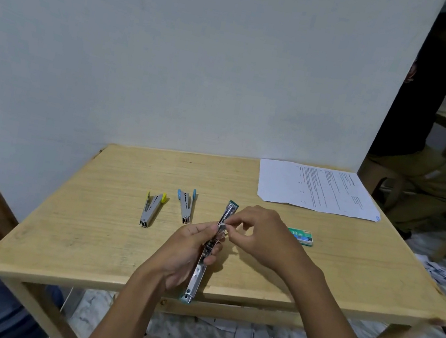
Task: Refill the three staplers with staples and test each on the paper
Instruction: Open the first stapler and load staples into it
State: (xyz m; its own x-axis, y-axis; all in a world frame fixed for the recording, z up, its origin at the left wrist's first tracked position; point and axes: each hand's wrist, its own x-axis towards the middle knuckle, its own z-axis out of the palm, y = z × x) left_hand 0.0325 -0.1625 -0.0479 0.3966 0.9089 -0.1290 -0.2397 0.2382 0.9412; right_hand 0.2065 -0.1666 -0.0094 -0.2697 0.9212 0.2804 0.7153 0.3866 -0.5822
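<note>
Left hand (186, 251) grips the opened green stapler (195, 281) mid-body at 6 o'clock; right hand (261, 232) pinches at its magazine, strip too small to confirm. Judgement: hold channel level, seat staples legs-down, slide fully home. Staple box (300, 236) at 3 o'clock, paper (316, 189) at 1.

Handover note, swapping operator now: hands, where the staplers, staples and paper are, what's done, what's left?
Left hand: grips the green-trimmed metal stapler, swung open, above the wooden table's near edge.
Right hand: pinches at that stapler's open channel; I can't tell if it holds staples.
On the table: yellow-tipped grey stapler and blue-tipped grey stapler to the left, green staple box to the right, printed white paper sheet at the far right corner.
Done: unclear whether any stapler is filled.
Left: finish loading this one, check the other two, test all three on the paper.
</note>
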